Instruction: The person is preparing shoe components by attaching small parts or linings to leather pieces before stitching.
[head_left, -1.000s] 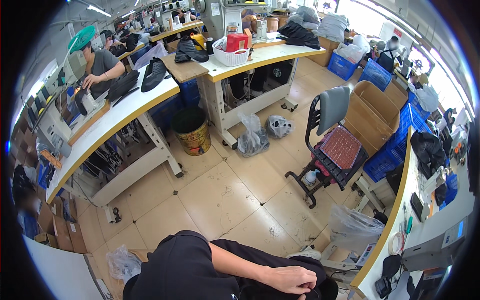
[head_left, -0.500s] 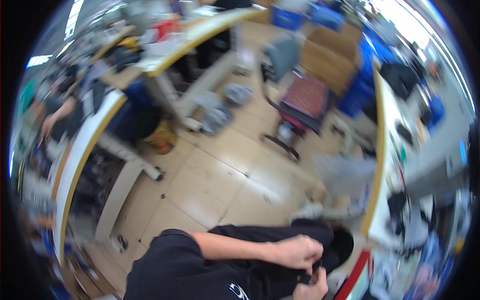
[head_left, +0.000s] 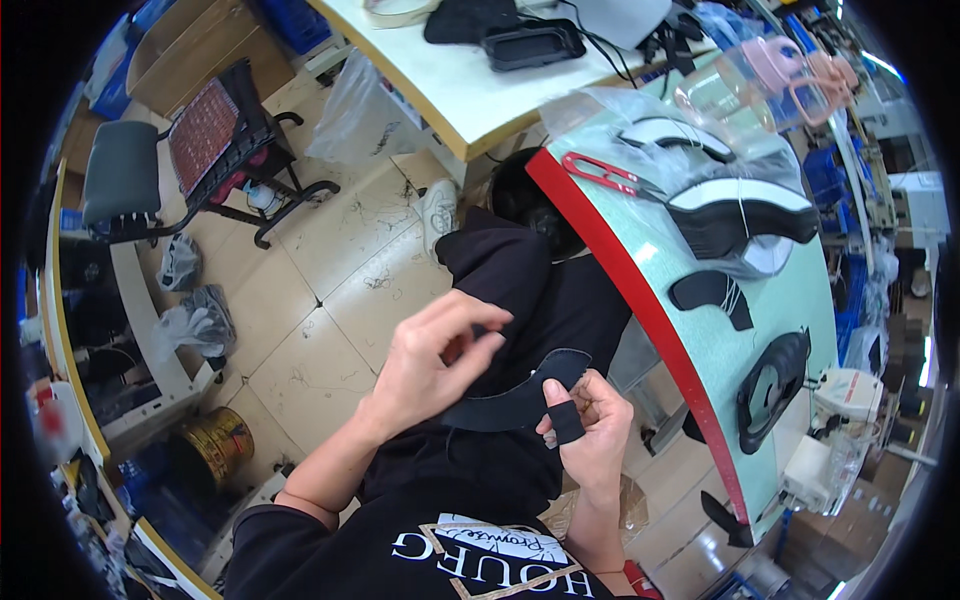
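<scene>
My right hand (head_left: 595, 425) holds a curved black material piece (head_left: 500, 408) over my lap, its thumb pressed on the piece near one end. A black band (head_left: 566, 422) wraps that thumb. Beside the piece's upper edge is my left hand (head_left: 435, 350), fingers curled, with a gap between thumb and forefinger tips. Nothing shows in that gap. Stitching or a pale line follows the inner curve of the piece.
To the right stands a pale green bench (head_left: 670, 290) with a red edge. On it lie red thread snips (head_left: 605, 175), tied curved pieces (head_left: 735, 215), a black moulded part (head_left: 773, 390) and a pink-lidded bottle (head_left: 725, 90). A chair (head_left: 205, 130) stands far left.
My view has swung right, bringing the green bench fully in. My hands, close together before, are now apart, and the black piece shows clearly in my right hand.
</scene>
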